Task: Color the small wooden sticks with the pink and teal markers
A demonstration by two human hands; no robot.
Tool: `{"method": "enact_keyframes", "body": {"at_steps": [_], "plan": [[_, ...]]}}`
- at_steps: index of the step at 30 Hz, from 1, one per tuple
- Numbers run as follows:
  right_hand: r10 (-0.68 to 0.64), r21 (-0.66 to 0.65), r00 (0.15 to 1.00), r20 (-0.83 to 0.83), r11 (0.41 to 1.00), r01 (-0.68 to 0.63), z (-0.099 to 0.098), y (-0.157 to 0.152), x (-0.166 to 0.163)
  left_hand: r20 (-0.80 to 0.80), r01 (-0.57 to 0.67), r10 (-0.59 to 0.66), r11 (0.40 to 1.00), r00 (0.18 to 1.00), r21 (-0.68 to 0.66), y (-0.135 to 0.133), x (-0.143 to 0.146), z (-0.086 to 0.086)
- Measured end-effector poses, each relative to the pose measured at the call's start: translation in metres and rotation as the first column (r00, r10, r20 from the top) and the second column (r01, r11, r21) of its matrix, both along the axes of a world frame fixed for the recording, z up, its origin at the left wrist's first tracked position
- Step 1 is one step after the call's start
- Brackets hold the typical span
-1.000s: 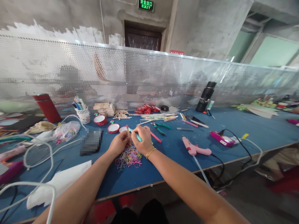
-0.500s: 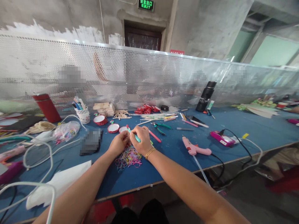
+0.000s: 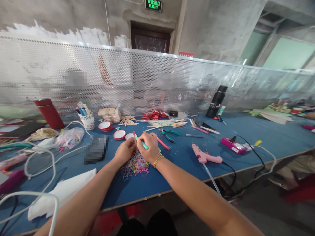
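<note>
Between the thumb and fingers of my right hand is a teal marker with a red end, tilted up to the left. My left hand is closed in a pinch right beside it; whatever lies between those fingers is hidden. Under both hands a loose tangle of thin, multicoloured cords or bands rests on the blue table. Just behind my left hand are two round white discs with red rims, one of them in full view and the other partly covered. A long red-pink stick lies right of my right hand.
Green-handled pliers lie behind the hands, near wooden sticks and stacked red rings. A pink glue gun rests at right. Left are a phone, white cables, a pen cup and a red flask.
</note>
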State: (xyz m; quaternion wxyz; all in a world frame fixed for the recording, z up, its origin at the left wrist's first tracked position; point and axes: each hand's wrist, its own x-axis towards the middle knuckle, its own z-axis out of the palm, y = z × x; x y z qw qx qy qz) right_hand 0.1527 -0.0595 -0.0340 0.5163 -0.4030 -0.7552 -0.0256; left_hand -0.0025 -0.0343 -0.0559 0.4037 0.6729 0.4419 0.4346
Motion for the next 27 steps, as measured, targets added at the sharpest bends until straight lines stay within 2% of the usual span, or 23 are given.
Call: {"method": "enact_keyframes", "body": {"at_steps": [13,22,27], "plan": [[0.021,0.041,1.000,0.003,0.999,-0.021,-0.0008,0.0002,-0.0022,-0.011,-0.011,0.011,1.000,1.000,0.006,0.0024,-0.0007,-0.0034],[-0.042,-0.020,0.997,-0.057,0.999,0.041,0.0008,0.0047,0.0051,0.011,0.008,-0.008,1.000,1.000,-0.008,-0.0018,0.0014,0.0025],[-0.010,-0.003,0.999,-0.050,1.000,0.010,0.0008,0.0024,0.0034,0.037,0.005,-0.004,1.000,0.999,-0.023,-0.0016,0.0016,0.0018]]}}
